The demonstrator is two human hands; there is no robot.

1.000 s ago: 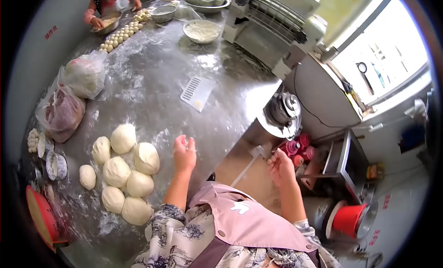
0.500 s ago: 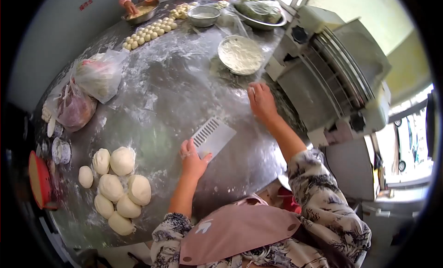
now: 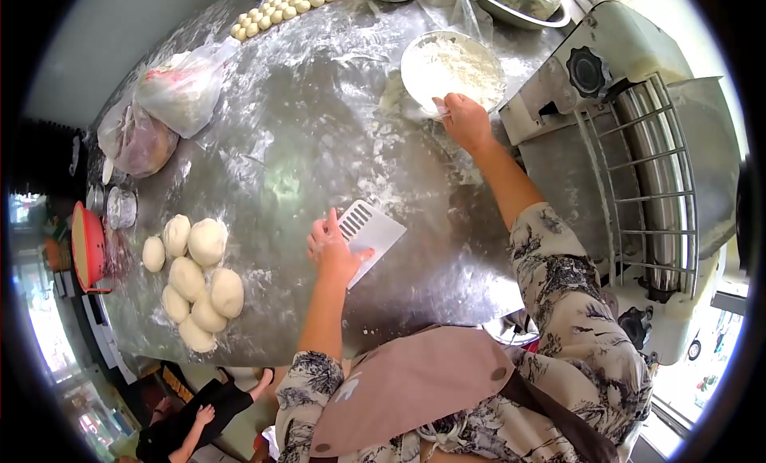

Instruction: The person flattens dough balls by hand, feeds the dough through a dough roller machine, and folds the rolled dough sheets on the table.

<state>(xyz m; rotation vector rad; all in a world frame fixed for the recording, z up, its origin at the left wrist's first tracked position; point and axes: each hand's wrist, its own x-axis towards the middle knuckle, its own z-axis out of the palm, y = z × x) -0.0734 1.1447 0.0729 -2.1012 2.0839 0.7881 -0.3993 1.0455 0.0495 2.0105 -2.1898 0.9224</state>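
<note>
My left hand holds a flat metal dough scraper with a row of slots, its thumb across the face and the fingers along the left edge. The scraper is over the steel table. At the near rim of a white bowl of flour is my right hand, fingers curled together. Whether those fingers grip the rim or pinch some flour is hidden. Several smooth, round dough pieces lie in a cluster to the left of my left hand.
A dough rolling machine stands at the right. Small dough balls sit in rows at the back. Filled plastic bags and a red container are at the left. Another person is beyond the table's near-left edge.
My right hand has moved forward from the table to the flour bowl's near rim. My left hand still holds the scraper. The view has shifted, and the co-worker's hands at the back are out of frame.
</note>
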